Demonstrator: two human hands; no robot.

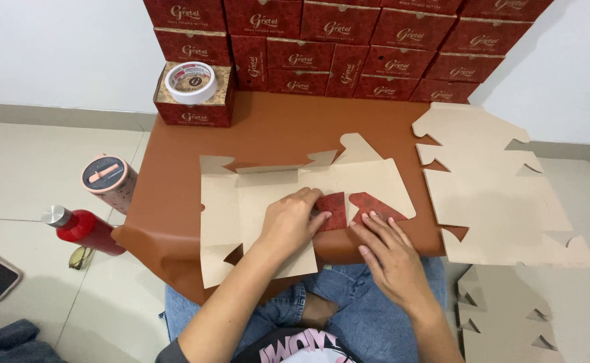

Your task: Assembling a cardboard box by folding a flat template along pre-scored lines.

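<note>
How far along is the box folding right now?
Done: a wall of finished red boxes stands at the back. In hand: left hand and right hand fold red flaps of one flat blank. Left: a stack of unfolded blanks.

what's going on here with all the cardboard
A person sits on the floor at a low brown table, folding a flat box blank. The left hand presses a red-printed flap down; the right hand holds the next flap. More blanks lie stacked to the right, finished red boxes along the wall, a tape roll atop one.
</note>
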